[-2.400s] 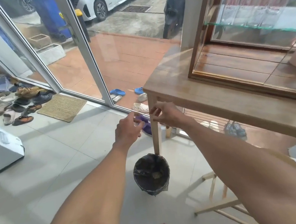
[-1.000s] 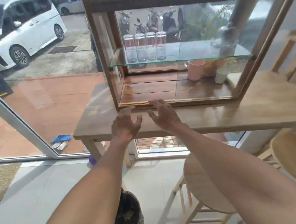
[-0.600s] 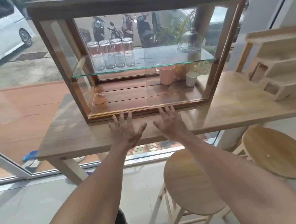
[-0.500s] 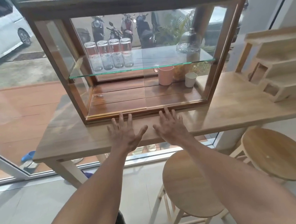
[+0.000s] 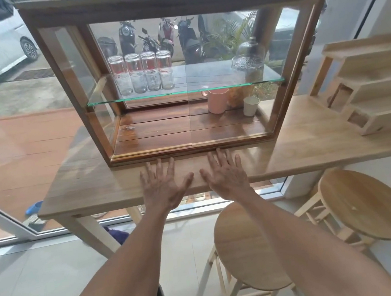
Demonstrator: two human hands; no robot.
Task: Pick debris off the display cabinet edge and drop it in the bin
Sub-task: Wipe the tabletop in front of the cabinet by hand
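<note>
You see a dark brown wooden display cabinet (image 5: 170, 1) with a green-edged glass shelf (image 5: 184, 92), a pale pink plastic cup (image 5: 218, 100), a cream paper cup (image 5: 251, 105) and a light tan wooden table (image 5: 308, 141).

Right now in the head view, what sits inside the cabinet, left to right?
Four upturned glasses → pink cup → white cup. The glass dome sits above the two cups on the shelf, so its place in the order is unclear.

both hands — left hand (image 5: 163, 186), right hand (image 5: 226, 177) — spread flat, seemingly on the table (image 5: 86, 187) before the display cabinet (image 5: 185, 150).
</note>
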